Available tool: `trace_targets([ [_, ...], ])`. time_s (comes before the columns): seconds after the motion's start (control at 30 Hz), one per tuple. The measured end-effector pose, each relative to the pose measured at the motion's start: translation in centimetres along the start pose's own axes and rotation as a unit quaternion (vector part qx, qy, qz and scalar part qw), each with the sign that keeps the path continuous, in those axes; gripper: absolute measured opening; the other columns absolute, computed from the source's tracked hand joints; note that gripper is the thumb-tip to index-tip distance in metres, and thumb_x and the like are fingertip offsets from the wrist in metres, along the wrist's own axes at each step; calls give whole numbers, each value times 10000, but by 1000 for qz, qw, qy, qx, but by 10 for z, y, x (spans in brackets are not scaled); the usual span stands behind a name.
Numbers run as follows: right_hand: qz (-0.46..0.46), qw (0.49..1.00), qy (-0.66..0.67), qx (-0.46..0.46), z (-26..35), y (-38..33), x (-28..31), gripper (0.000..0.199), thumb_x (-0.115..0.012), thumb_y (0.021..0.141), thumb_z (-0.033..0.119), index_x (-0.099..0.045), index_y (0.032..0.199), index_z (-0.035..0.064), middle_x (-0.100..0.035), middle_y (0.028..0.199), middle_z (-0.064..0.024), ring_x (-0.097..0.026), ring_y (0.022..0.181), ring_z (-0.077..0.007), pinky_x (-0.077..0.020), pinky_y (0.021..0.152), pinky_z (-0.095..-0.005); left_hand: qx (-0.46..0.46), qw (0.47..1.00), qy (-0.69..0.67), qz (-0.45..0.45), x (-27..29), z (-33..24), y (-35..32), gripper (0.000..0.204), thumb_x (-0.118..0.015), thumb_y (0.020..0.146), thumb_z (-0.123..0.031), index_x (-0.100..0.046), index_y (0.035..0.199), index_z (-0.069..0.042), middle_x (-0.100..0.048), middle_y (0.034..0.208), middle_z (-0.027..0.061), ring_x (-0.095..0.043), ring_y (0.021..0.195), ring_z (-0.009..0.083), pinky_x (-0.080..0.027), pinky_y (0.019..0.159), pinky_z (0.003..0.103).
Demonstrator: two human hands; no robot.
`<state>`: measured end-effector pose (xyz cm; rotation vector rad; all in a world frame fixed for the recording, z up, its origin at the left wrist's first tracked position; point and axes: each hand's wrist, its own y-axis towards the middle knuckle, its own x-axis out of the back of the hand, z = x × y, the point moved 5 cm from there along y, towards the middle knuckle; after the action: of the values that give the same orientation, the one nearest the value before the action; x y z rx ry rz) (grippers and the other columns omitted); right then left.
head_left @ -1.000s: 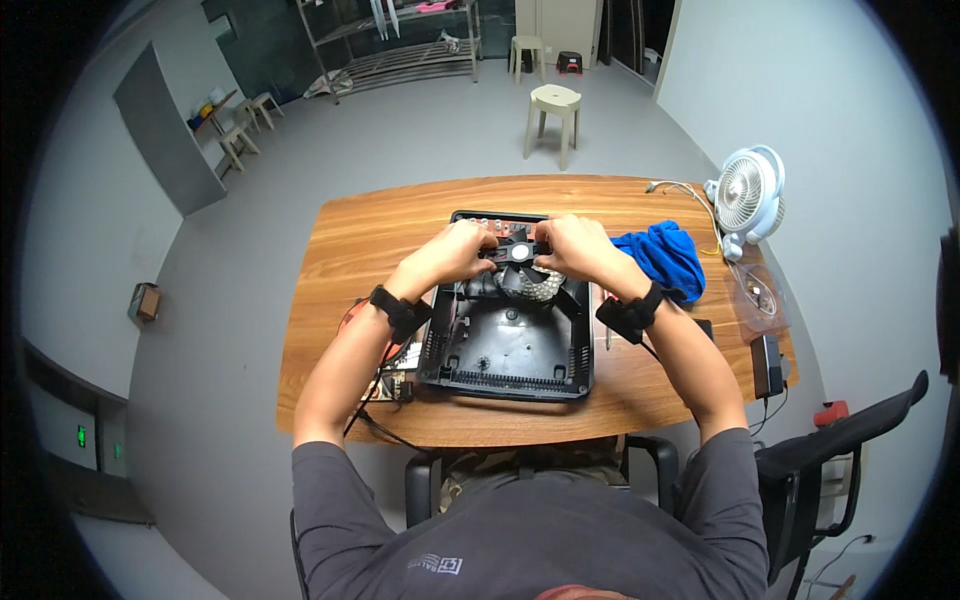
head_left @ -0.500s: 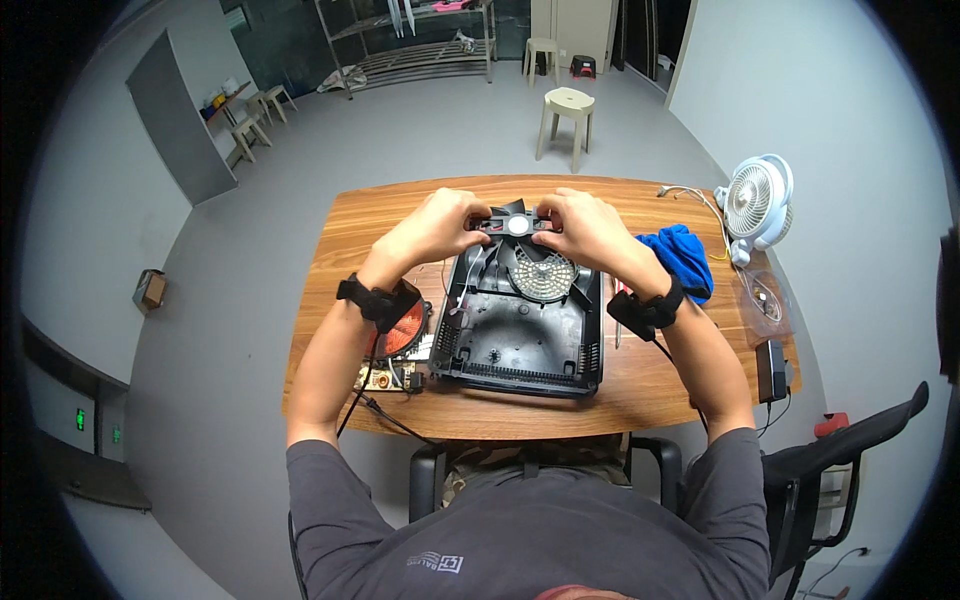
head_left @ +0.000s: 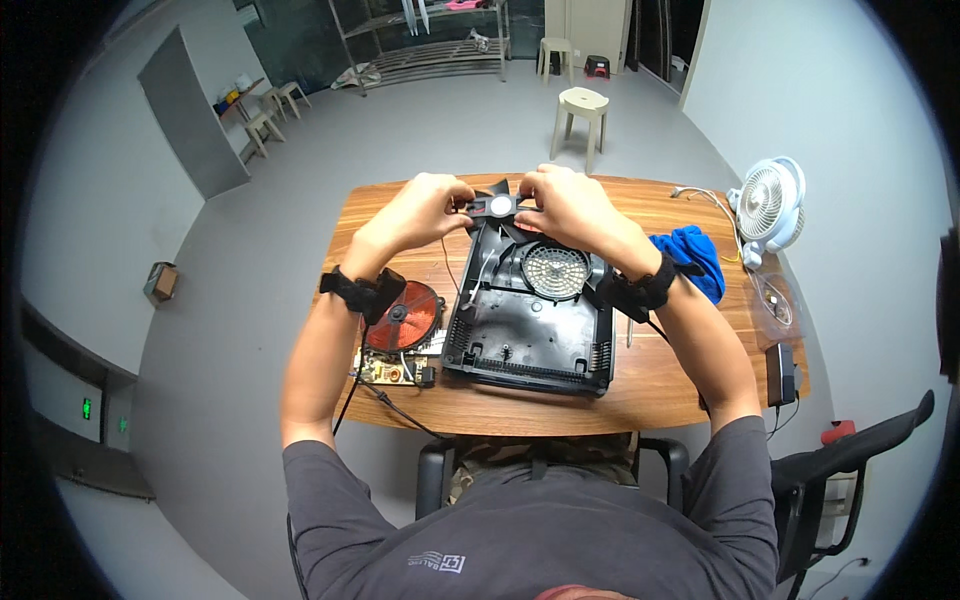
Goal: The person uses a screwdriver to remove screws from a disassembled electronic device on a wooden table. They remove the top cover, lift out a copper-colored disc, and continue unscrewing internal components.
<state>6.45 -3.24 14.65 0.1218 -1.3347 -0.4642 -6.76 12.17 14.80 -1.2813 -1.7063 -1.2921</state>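
Note:
A black cooling fan [head_left: 500,207] with a pale round hub is gripped from both sides, above the far end of a black plastic housing [head_left: 530,335]. The fingers of my left hand [head_left: 435,212] pinch its left edge, and my right hand [head_left: 563,210] closes on its right edge. A thin wire runs down from the fan's left side. The housing lies open on the table, with a round vent grille [head_left: 556,271] near its far end. Left of the housing sit a red-orange induction coil [head_left: 402,317] and a circuit board [head_left: 395,371].
On the wooden table [head_left: 660,385], a blue cloth [head_left: 692,262] lies right of the housing. Farther right stand a white desk fan [head_left: 768,208], a clear plastic box [head_left: 775,308] and a black power adapter [head_left: 781,374]. Beyond the table is a beige stool [head_left: 582,110].
Both hands have shifted left with the cooling fan, off the round grille, which shows more fully now. The head view has also moved slightly.

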Motion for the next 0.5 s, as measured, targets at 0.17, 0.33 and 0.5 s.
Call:
trace_targets([
  [0.17, 52, 998, -23, -9, -10, -2, -30, 343, -789, 825, 289, -717, 1062, 52, -699, 1025, -153, -687, 988, -354, -554, 843, -464, 27, 999, -3, 47, -45, 16, -7, 344, -820, 801, -123, -716, 1094, 25, -734, 929, 199, -706, 814, 317, -558, 759, 387],
  [0.33, 67, 996, -52, -17, -24, -14, -13, 308, -799, 793, 255, -755, 1015, 45, -723, 973, -183, -713, 954, -367, -572, 837, -471, 27, 992, -108, 50, -69, -2, 3, 316, -815, 825, -154, -708, 1058, 31, -716, 856, 200, -704, 774, 291, -545, 720, 374],
  [0.5, 65, 993, -94, -21, -36, -32, 18, 307, -782, 814, 253, -728, 1041, 55, -693, 994, -128, -687, 965, -341, -551, 833, -441, 4, 993, -100, 61, -80, -28, 25, 337, -808, 837, -170, -699, 1082, 35, -716, 862, 196, -697, 780, 306, -545, 729, 385],
])
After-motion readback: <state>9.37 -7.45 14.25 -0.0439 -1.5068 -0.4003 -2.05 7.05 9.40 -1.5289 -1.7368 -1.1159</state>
